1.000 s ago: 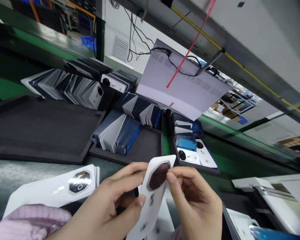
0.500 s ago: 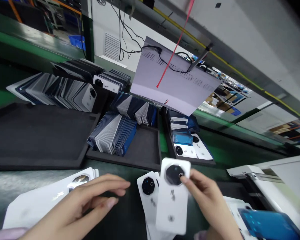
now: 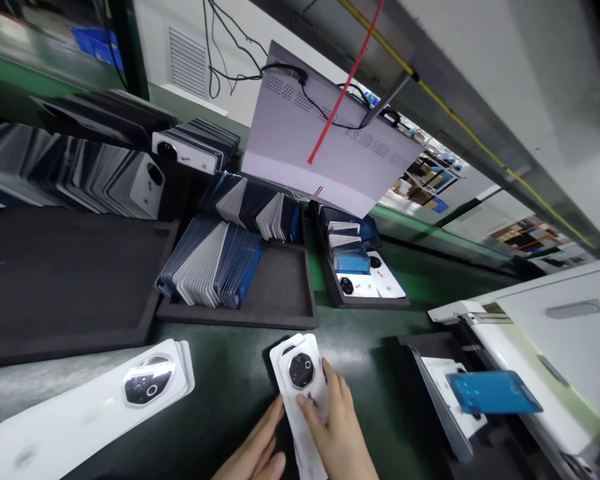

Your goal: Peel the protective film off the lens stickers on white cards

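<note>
A small pile of white phone back covers (image 3: 300, 417) with dark round camera windows lies on the green work surface in front of me. My right hand (image 3: 337, 427) grips it, thumb on the top cover and fingers along the right edge. My left hand (image 3: 257, 447) lies along the pile's left side, fingers stretched out, a fingertip touching the edge. The covers are slightly out of line at the top, and one beneath shows a cut-out. To the left, another pile of white covers (image 3: 80, 413) has a shiny camera window on top.
Black foam trays (image 3: 240, 320) behind hold rows of upright blue, grey and white covers (image 3: 210, 263). A smaller tray (image 3: 375, 302) at the back carries white and blue pieces. At right, a blue-filmed panel (image 3: 495, 392) rests on white covers beside a white machine (image 3: 545, 373). A monitor (image 3: 325, 147) hangs behind.
The cover held up in my right hand has come down onto the middle pile. My left hand has moved right to the pile's left edge. The view has shifted to the right.
</note>
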Demonstrator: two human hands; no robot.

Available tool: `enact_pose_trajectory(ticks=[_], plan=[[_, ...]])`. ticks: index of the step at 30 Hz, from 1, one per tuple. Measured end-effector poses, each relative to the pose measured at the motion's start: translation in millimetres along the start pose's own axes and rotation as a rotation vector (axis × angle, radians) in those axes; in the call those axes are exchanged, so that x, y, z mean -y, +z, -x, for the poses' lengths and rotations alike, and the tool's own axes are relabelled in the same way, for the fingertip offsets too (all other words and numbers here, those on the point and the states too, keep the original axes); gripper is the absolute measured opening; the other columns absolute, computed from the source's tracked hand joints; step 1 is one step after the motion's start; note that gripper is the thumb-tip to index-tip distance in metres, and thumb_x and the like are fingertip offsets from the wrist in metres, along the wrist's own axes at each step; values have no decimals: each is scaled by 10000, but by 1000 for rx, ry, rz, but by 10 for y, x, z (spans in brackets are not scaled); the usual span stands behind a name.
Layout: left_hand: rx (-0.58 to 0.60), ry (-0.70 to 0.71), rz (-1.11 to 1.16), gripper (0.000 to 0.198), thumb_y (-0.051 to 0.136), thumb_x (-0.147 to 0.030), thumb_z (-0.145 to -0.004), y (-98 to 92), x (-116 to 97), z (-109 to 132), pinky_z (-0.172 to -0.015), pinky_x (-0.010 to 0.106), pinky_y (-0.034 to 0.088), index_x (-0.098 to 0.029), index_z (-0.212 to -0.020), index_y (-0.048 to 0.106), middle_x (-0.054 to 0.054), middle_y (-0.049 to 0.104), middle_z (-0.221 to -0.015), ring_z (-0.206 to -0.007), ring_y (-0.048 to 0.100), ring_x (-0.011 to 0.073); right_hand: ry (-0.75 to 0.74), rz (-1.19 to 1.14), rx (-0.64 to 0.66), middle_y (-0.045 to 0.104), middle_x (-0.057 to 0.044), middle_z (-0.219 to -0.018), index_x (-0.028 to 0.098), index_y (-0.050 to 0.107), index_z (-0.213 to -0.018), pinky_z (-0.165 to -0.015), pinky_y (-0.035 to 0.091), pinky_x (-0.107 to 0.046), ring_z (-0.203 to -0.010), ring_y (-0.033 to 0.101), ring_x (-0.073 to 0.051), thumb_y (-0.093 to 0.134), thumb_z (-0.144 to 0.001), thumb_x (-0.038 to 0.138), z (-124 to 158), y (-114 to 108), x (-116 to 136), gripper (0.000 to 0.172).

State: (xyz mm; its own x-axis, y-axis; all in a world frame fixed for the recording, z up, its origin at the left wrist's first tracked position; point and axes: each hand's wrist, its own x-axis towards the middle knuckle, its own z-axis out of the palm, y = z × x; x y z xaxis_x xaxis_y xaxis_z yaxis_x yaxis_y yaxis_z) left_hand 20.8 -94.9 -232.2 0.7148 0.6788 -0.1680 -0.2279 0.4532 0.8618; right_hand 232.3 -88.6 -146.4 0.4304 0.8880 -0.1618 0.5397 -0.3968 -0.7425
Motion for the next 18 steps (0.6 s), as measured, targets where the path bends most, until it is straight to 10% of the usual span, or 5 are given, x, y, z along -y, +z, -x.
enact_pose_trajectory(ticks=[7,18], plan=[[71,114,63,627,578,-533,-1093,28,78,-139,-1352,555,136,-438,-1661,331,-98,83,-1808,-1643,-4,329,229,-331,266,837,-198,-1115,129,673,-1254,-918,630,-466,-1055,802,-377,782,-806,699,-95,-202,41,733],[56,148,120,602,606,-514,-1087,12,202,-113,-1351,564,117,-486,-1630,348,-93,100,-1796,-1637,26,324,199,-158,254,767,-61,-796,156,769,-844,-736,553,-398,-753,739,-253,751,-858,596,-65,-80,24,440]])
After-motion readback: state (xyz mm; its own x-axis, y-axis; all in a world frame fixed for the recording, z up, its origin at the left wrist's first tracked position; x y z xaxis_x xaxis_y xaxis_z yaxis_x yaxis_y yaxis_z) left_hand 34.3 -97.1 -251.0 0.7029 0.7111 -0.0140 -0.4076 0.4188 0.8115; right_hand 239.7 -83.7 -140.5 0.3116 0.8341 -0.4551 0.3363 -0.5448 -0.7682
